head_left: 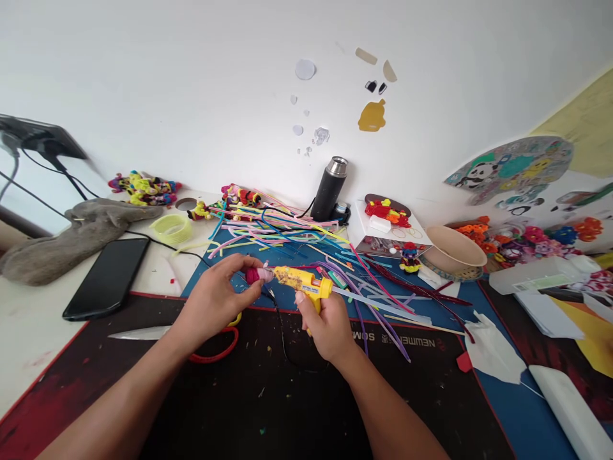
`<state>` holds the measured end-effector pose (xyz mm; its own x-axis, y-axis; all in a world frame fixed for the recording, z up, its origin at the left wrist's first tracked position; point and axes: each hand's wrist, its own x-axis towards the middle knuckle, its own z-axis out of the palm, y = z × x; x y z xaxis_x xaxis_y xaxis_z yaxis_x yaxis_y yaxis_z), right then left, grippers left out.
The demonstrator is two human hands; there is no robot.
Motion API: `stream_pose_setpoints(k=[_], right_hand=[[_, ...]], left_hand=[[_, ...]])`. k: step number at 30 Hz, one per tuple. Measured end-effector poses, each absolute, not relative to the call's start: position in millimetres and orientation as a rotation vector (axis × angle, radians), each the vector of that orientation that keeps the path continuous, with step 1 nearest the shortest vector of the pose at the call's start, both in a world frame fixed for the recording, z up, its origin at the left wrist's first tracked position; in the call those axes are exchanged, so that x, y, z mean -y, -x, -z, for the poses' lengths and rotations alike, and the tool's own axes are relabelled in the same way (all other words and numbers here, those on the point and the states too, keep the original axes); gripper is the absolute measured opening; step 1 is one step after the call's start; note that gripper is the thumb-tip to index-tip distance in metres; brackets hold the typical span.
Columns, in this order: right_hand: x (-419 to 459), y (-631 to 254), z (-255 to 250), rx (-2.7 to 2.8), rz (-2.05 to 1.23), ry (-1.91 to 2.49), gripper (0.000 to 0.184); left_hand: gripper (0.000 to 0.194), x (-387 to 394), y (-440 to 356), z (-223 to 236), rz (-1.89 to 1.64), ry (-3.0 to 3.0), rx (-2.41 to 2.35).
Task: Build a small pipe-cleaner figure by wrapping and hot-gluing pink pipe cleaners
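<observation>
My right hand (328,322) is wrapped round the grip of a yellow glue gun (299,281), whose front end is stained brown. A long translucent glue stick (378,303) sticks out of its back. Between the thumb and fingers of my left hand (220,291) is a small pipe-cleaner piece (257,273), dark red and pale pink. The glue gun's nozzle points left and meets or nearly meets this piece; the exact contact is too small to tell. Below my left wrist lie scissors (215,351) with red and yellow handles, partly hidden by the arm.
Loose pipe cleaners (282,227) cover the blue mat behind my hands. A black flask (330,188) stands by the wall, near a white box (387,233) and a beige bowl (453,249). At left lie a phone (106,278) and a grey plush toy (81,233). A black cable (282,332) hangs below the gun.
</observation>
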<state>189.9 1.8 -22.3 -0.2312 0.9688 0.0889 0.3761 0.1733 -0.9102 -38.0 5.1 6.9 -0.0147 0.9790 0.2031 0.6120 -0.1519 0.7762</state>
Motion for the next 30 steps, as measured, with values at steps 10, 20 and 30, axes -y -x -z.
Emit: stream_pose_setpoints(k=[10,20,30], right_hand=[[-1.6,-190.0,22.4,1.759,-1.001,1.298,0.049],[-1.9,-190.7,22.2,1.788,-0.983,1.275,0.047],[-2.2,-190.5,21.5,1.788,-0.958,1.283,0.049]], left_hand=[[0.026,-5.0,39.0,-5.4,-1.054,-1.803,-1.629],[0.023,-5.4,38.4,-2.8,-1.074,-1.825,-1.642],[0.024,-4.6,38.7,-5.7,-1.063,-1.830,-1.651]])
